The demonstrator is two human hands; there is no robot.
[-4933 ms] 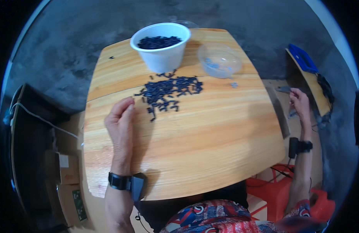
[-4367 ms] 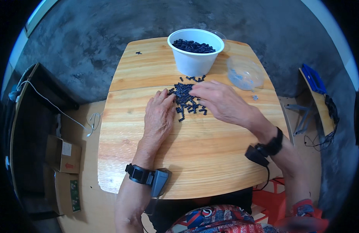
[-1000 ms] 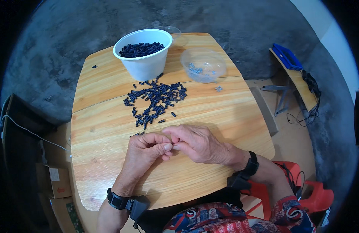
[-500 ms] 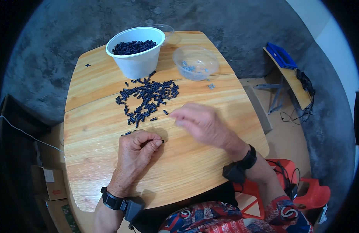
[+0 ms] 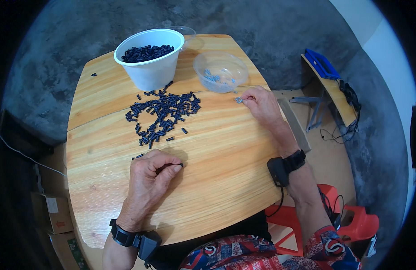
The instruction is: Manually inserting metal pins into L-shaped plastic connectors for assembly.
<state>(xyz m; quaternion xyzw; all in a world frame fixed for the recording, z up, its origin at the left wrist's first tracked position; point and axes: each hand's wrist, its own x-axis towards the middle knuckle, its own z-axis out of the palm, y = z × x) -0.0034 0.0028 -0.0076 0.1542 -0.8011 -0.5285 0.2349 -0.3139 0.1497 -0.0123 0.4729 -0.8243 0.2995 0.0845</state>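
My left hand (image 5: 150, 180) rests low over the near middle of the table, thumb and forefinger pinched on a small black plastic piece (image 5: 181, 165); only its end shows. Out to the right, my right hand (image 5: 263, 107) has its fingertips pressed together at a little heap of tiny silvery parts (image 5: 238, 100) on the wood. Whatever lies between those fingertips is hidden. Beyond the left hand spreads a loose pile of short black plastic pieces (image 5: 172, 108). A clear round bowl (image 5: 237, 72) holding more silvery parts stands just past the right hand.
A white tub (image 5: 155, 74) full of black pieces stands at the back of the wooden table (image 5: 217, 189), a clear lid (image 5: 187, 33) behind it. Red stools (image 5: 361, 223) are at the lower right. A side table with a blue tray (image 5: 322, 64) stands far right; cardboard boxes (image 5: 59, 216) lie left.
My right hand has moved away from beside the black pile, right and farther out to the silvery parts. My left hand keeps its pinch on the black piece. The view has shifted slightly.
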